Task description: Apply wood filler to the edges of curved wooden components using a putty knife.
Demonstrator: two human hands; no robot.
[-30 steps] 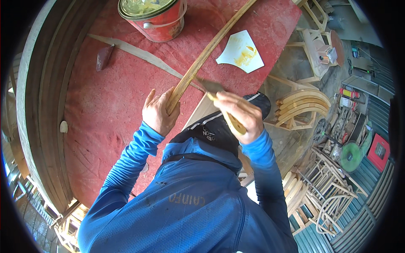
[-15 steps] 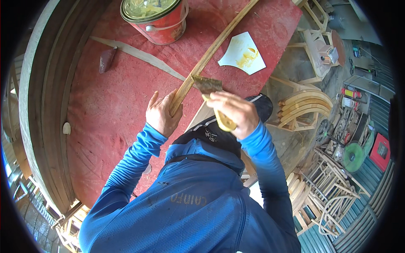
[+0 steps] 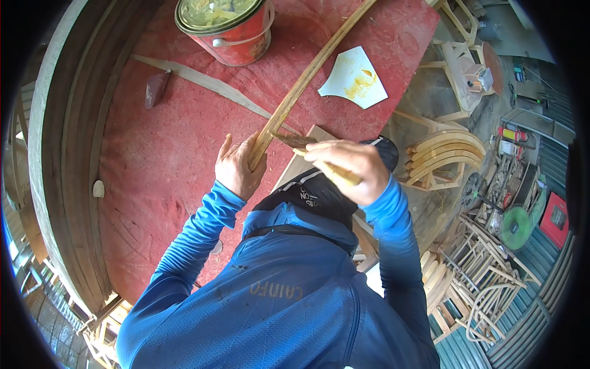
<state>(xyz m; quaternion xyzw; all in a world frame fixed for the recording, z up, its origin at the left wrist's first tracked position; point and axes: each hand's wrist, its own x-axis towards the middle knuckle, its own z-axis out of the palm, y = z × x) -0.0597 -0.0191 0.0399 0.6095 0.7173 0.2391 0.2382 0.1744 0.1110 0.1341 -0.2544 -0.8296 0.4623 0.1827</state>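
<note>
My left hand (image 3: 238,167) is wrapped round the near end of a long wooden strip (image 3: 301,83), which slants away to the far right over a red-covered table (image 3: 153,203). My right hand (image 3: 357,169) grips the yellow handle of a putty knife (image 3: 292,140). Its broad, stained blade meets the strip's right edge just beyond my left fingers. Right of the strip lies a white angular plate (image 3: 354,78) smeared with yellow-brown paste. At the far side stands a red bucket (image 3: 230,40) with paste-like stuff on its top.
A thin pale slat (image 3: 196,79) lies behind the strip, near a dark reddish scrap (image 3: 157,89). A curved stack of dark boards (image 3: 67,154) walls the left. Off the table's right edge are curved wooden pieces (image 3: 445,150), wooden frames and a green fan (image 3: 517,227).
My right hand has moved slightly right and nearer with the putty knife, and the blade has slid down the strip toward my left hand and tilted flatter. My left hand stays on the strip.
</note>
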